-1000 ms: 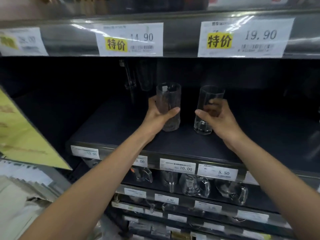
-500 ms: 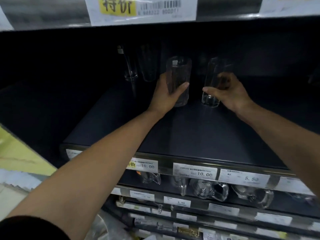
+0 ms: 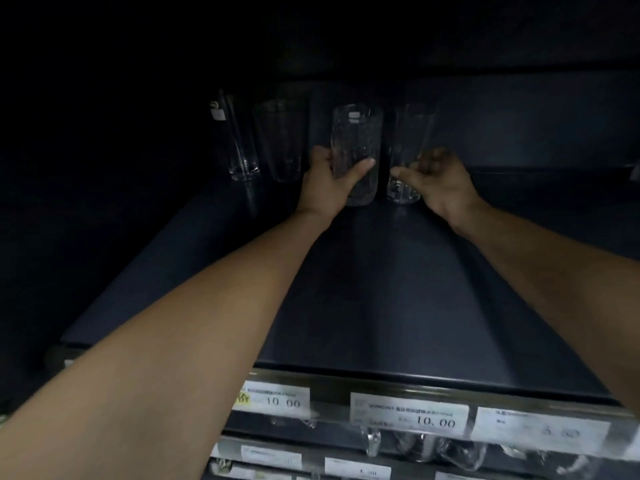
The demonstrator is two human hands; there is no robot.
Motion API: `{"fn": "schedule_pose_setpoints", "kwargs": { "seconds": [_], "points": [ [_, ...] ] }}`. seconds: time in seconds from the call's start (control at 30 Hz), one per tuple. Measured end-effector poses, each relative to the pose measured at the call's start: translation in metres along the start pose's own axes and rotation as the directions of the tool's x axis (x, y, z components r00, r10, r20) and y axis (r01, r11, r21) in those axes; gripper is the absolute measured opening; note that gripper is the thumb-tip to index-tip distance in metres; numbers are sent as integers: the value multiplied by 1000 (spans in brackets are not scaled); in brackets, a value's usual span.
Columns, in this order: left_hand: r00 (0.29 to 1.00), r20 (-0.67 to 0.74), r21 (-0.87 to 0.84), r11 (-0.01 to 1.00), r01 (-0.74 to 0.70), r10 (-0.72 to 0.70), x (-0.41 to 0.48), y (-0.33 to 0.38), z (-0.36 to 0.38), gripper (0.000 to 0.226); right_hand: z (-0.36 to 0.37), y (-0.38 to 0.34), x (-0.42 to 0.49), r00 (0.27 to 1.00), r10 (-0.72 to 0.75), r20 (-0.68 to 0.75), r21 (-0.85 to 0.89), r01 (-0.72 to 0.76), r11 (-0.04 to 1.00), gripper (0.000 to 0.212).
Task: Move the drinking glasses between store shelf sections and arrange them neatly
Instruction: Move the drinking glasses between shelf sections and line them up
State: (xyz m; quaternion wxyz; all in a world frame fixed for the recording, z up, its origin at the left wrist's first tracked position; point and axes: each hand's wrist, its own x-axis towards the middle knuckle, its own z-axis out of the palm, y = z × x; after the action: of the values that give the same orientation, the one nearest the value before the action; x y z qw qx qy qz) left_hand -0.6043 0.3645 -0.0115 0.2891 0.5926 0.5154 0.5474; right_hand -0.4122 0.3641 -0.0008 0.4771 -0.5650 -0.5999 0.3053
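While two glasses (image 3: 284, 143) stand at the shelf (image 3: 398, 289) back, left hand (image 3: 327, 185) grips textured tumbler (image 3: 358, 133), right hand (image 3: 443, 183) curls at clear tumbler (image 3: 407, 133), grasp unclear; final alignment seemingly left to do.

- Top of frame: too dark; nothing discernible.
- Right hand (image 3: 440, 181): covers part of plain glass (image 3: 410, 133); grip or mere touch cannot be told.
- Left hand (image 3: 325, 188): palm hides lower side of textured glass (image 3: 356, 140).
- Thin glass (image 3: 239, 140) and dark glass (image 3: 282, 140), upper left of centre: faint outlines only.
- Right tag (image 3: 540, 429): blurred, price unreadable.
- Mugs (image 3: 433, 448), bottom of frame: blurred, shapes unclear.
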Motion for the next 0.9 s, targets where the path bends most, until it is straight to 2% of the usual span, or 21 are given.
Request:
{"fn": "schedule_pose_setpoints", "kwargs": {
  "seconds": [0.17, 0.23, 0.57, 0.7, 0.9],
  "points": [
    [999, -4, 65, 997, -36, 36, 15, -2, 12, 46, -6, 16, 23, 998, -15, -57, -18, 14, 1000, 71],
    [998, -23, 89, 995, -53, 56, 20, -2, 15, 48, -6, 19, 30, 997, -22, -74, -18, 21, 1000, 78],
    [996, -61, 144, 988, -51, 60, 39, -8, 30, 60, -4, 28, 43, 992, -46, -121, -26, 43, 999, 71],
    [997, -52, 111, 992, -56, 62, 41, -10, 30, 48, -4, 29, 44, 989, -50, -138, -18, 48, 999, 69],
    [998, -22, 46, 997, -62, 63, 48, -17, 31, 51, -4, 29, 47, 989, 6, -147, 49, 1, 999, 67]
  ]
}}
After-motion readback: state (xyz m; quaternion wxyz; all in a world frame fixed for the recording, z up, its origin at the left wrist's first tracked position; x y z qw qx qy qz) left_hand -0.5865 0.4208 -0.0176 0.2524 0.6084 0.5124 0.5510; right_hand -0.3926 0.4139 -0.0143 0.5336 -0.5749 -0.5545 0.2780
